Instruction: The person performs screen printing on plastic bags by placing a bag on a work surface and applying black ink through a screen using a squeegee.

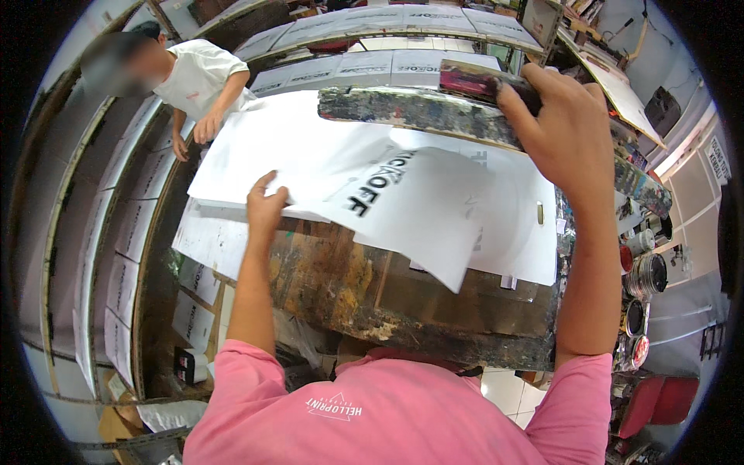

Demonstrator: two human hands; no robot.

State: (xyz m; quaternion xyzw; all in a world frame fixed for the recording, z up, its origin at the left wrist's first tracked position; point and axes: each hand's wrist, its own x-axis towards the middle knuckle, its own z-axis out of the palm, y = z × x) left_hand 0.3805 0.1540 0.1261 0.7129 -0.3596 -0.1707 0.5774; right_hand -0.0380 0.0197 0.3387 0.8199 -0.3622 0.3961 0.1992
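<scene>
My left hand [266, 203] is at the near edge of a pile of white sheets [248, 147], its thumb and fingers closed on the edge of a printed white plastic bag [415, 201]. That bag has dark lettering; it is curled, blurred and raised at its near corner. Beneath it, to the right, lies another white bag [523, 232] with a cut-out handle slot. At the far right, my right hand [566, 124] grips a dark squeegee [480, 80] with pink ink on it. This rests along a paint-crusted wooden screen frame [411, 108], tilted up above the table.
A co-worker [203, 77] in a white shirt stands at the far left, hands by the pile. Drying racks [124, 256] with printed bags run along the left and back. Ink tins [649, 273] crowd the right side. The wooden table [325, 267] is paint-stained.
</scene>
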